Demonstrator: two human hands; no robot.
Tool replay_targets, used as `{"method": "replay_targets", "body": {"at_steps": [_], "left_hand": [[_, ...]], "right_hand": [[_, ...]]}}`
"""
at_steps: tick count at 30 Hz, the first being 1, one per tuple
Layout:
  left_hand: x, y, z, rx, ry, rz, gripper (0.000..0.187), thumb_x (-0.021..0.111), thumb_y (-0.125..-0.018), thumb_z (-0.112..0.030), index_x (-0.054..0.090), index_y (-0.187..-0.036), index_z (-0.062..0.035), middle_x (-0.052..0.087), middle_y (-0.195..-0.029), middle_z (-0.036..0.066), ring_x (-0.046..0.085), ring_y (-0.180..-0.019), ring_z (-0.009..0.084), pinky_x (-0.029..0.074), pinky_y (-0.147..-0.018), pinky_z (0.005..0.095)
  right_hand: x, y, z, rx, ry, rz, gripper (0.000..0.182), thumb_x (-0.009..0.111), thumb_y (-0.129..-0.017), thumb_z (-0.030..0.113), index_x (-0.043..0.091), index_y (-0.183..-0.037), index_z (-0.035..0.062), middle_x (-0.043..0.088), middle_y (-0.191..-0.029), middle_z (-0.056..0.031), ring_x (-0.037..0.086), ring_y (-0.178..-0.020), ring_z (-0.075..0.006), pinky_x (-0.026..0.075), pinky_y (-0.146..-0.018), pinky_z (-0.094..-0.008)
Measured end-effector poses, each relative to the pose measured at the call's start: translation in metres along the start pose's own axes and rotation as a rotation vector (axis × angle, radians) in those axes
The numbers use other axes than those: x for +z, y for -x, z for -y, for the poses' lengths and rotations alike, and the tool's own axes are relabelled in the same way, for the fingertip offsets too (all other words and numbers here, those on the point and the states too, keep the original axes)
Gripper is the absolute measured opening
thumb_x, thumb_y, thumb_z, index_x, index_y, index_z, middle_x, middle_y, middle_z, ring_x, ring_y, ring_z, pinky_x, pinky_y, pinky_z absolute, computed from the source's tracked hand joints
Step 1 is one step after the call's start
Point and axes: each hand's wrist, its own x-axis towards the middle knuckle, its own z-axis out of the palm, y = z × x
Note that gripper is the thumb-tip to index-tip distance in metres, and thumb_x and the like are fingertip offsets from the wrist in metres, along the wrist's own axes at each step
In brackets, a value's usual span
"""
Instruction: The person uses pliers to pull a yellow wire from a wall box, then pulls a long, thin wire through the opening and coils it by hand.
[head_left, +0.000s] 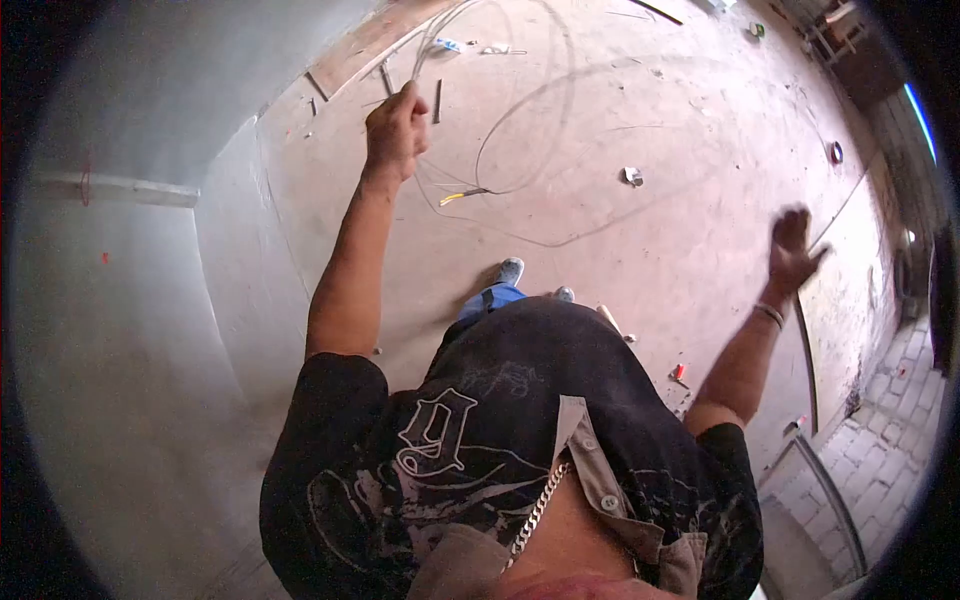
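Note:
My left hand is raised in front of me on the left, its fingers wrapped round a thin, loosely looped cable. The loops swing out over the floor and are partly blurred. One cable end shows stripped yellow and white cores beyond a dark sheath. Out to the right, my right hand hangs in the air with fingers and thumb apart. Nothing is in it, and a bracelet circles that wrist.
A plastered wall rises at left. On the dusty floor lie a crumpled light scrap, a red-handled tool, a dark ring-shaped roll and thin strips. A brick surface and a metal frame stand at right.

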Motion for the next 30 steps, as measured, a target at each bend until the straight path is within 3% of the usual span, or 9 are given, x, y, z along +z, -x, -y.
{"method": "replay_targets", "body": {"at_steps": [3,4,8,12,14,15,21,22,30], "left_hand": [[0.049,0.011,-0.011,0.001,-0.035,0.17,0.035,0.054,-0.085,-0.034,0.048,-0.064,-0.0064,0.03,-0.044,-0.005,0.022,-0.033,0.004,0.016,-0.032,0.0223],[0.064,0.014,-0.013,-0.002,-0.041,0.191,0.035,0.054,-0.085,-0.034,0.048,-0.064,-0.0064,0.03,-0.044,-0.005,0.022,-0.033,0.004,0.016,-0.032,0.0223],[0.097,0.028,-0.015,-0.008,-0.097,0.28,0.034,0.053,-0.087,-0.031,0.049,-0.065,-0.0058,0.029,-0.044,-0.006,0.021,-0.033,0.0026,0.016,-0.032,0.0213],[0.096,0.023,-0.002,0.024,-0.222,0.299,0.032,0.051,-0.088,-0.028,0.051,-0.067,-0.0037,0.035,-0.046,-0.003,0.029,-0.037,0.0053,0.025,-0.034,0.023],[0.092,0.025,0.026,0.342,-0.637,0.385,0.028,0.051,-0.087,-0.023,0.053,-0.071,-0.0001,0.046,-0.052,0.002,0.046,-0.05,0.0108,0.04,-0.046,0.0288],[0.083,0.016,0.058,0.757,-0.585,0.571,0.024,0.051,-0.086,-0.02,0.055,-0.075,0.0012,0.055,-0.061,0.008,0.057,-0.066,0.0172,0.045,-0.061,0.0332],[0.015,0.022,0.09,0.435,-1.07,0.412,0.033,0.05,-0.086,-0.029,0.052,-0.074,0.0013,0.053,-0.063,0.015,0.051,-0.058,0.0215,0.043,-0.057,0.0331],[-0.008,0.015,0.097,0.395,-1.018,0.377,0.028,0.051,-0.085,-0.029,0.055,-0.076,-0.0019,0.053,-0.071,0.023,0.054,-0.07,0.0391,0.043,-0.058,0.0409],[-0.107,0.002,0.058,0.253,-1.023,0.06,0.035,0.05,-0.086,-0.033,0.053,-0.065,-0.0047,0.043,-0.05,0.004,0.043,-0.046,0.0128,0.034,-0.045,0.0286]], "right_hand": [[0.055,-0.055,-0.108,0.198,0.323,-0.051,0.075,0.025,-0.085,0.059,0.025,-0.134,0.0024,0.037,-0.132,-0.0193,0.044,-0.113,-0.0279,0.033,-0.096,-0.0396],[0.076,-0.064,-0.154,0.186,0.932,-0.152,0.053,0.032,-0.092,0.04,0.03,-0.13,0.0025,0.047,-0.123,-0.0188,0.051,-0.105,-0.0267,0.044,-0.086,-0.034],[0.121,-0.066,-0.265,0.507,1.077,0.074,0.05,0.037,-0.091,0.044,0.049,-0.115,0.0014,0.061,-0.1,-0.0128,0.058,-0.088,-0.0187,0.047,-0.071,-0.0277],[0.133,-0.057,-0.291,0.487,0.968,-0.098,0.055,0.03,-0.092,0.046,0.06,-0.084,0.0006,0.061,-0.07,-0.0087,0.056,-0.061,-0.0171,0.043,-0.055,-0.0291],[0.123,-0.07,-0.287,0.406,0.382,-0.412,0.052,0.027,-0.093,0.043,0.052,-0.068,0.0055,0.047,-0.054,-0.0024,0.043,-0.049,-0.0139,0.034,-0.046,-0.0272],[0.126,-0.082,-0.273,0.343,0.339,-0.321,0.049,0.028,-0.093,0.041,0.049,-0.065,0.0075,0.039,-0.052,-0.0006,0.037,-0.047,-0.0129,0.031,-0.044,-0.0266],[0.12,-0.114,-0.129,0.284,0.395,-0.36,0.034,0.035,-0.092,0.038,0.051,-0.08,0.0098,0.03,-0.049,0.0053,0.027,-0.041,-0.0085,0.023,-0.038,-0.0245],[0.11,-0.109,-0.096,0.331,0.426,-0.36,0.033,0.037,-0.092,0.037,0.052,-0.084,0.0094,0.029,-0.049,0.0058,0.025,-0.039,-0.0078,0.021,-0.036,-0.0239],[-0.071,0.0,0.11,0.101,1.894,-1.006,0.035,0.05,-0.084,0.04,0.061,-0.079,0.0068,0.049,-0.049,-0.0002,0.047,-0.042,-0.013,0.038,-0.041,-0.0283]]}}
